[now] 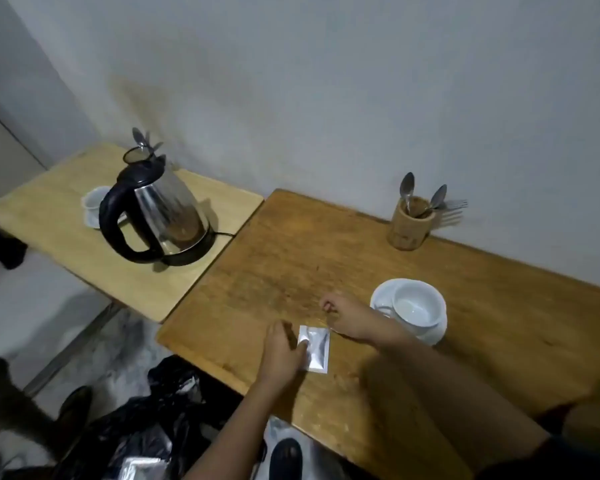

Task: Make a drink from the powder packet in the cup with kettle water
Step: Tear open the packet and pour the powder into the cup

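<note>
A silver powder packet lies flat on the brown wooden table. My left hand rests on the packet's left edge, thumb pressing on it. My right hand hovers just above the packet's top right corner with fingers curled; whether it pinches the packet is unclear. A white cup stands empty on a white saucer right of my hands. The steel kettle with a black handle sits on its base on the lighter table at the left.
A bamboo holder with spoons and forks stands by the wall. A second white cup sits behind the kettle. A black plastic bag with more silver packets lies on the floor, near a shoe.
</note>
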